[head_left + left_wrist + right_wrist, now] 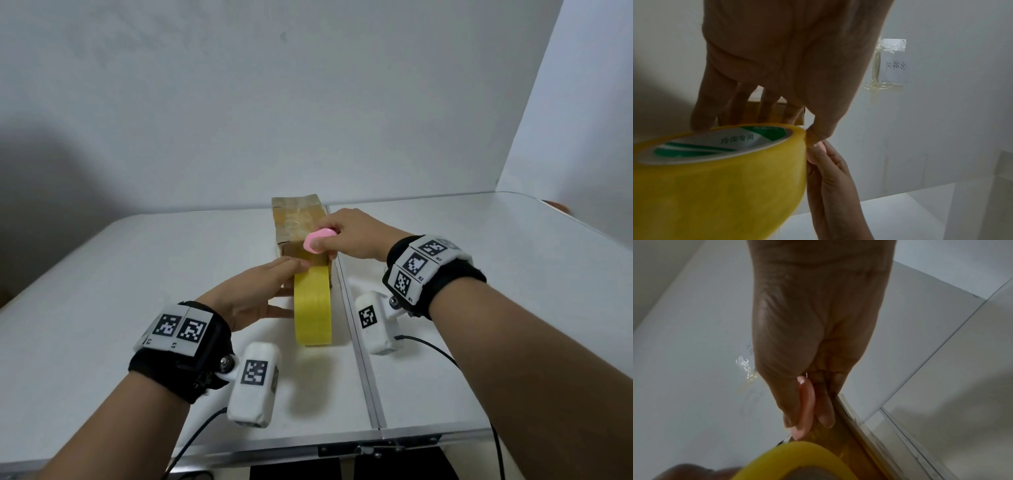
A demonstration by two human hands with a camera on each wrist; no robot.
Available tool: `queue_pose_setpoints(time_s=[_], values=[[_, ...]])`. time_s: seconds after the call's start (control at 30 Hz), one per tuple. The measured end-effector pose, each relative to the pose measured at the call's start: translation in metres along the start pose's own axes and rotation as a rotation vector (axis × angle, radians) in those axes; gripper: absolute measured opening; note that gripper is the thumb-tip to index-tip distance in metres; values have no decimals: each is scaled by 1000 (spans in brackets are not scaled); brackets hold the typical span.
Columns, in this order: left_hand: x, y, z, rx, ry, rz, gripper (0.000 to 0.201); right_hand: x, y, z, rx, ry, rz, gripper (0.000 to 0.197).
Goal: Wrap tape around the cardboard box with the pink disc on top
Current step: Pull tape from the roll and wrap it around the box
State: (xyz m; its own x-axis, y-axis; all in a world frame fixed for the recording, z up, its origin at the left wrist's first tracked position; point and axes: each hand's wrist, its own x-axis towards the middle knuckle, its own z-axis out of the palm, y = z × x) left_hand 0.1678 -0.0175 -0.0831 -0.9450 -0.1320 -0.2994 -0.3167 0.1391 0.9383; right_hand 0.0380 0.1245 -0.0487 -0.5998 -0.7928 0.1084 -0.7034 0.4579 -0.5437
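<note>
Cardboard box (pixel 296 219) sits mid-tabletop (pixel 102 308), beside the centre seam. Yellow tape roll (pixel 313 308) stands on edge against the box's near face. Left hand (pixel 253 291): straight fingers laid against the roll's left side. Right hand (pixel 356 240) pinches the pink disc (pixel 317 238) at the box's top near edge.

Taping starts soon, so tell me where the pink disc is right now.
Head view, centre: the pink disc is pinched in the right hand at the near top edge of the cardboard box, just above the yellow tape roll.
</note>
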Motion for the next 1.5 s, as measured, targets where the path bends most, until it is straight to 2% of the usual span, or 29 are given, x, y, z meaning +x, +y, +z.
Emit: queue_pose_setpoints(time_s=[0.13,0.37,0.53,0.67,0.83,0.97,1.1,1.3,1.5], values=[[1,-1,2,37,-24,4,49,4,-1,-1,-25,-41,2,24],[-1,-4,-4,2,-71,13,42,10,-1,-1,-135,-72,23,23],[-3,-6,-9,-8,-106,13,48,10,-3,-1,-155,-130,17,11],[-2,-6,-9,-4,-112,19,47,11,-9,-1,-190,-152,21,20],[-1,-4,-5,-6,-81,2,39,12,-11,3,-237,-122,32,18],[0,-3,-3,-32,-78,-3,39,13,-13,5,-279,-95,38,29],[-1,-2,0,-84,-58,8,38,14,-16,11,-272,-77,55,31],[-3,-2,1,-97,-77,5,40,11,-18,0,-252,-156,86,28],[-3,-1,1,-95,-91,-1,40,15,-20,4,-328,-194,83,25]])
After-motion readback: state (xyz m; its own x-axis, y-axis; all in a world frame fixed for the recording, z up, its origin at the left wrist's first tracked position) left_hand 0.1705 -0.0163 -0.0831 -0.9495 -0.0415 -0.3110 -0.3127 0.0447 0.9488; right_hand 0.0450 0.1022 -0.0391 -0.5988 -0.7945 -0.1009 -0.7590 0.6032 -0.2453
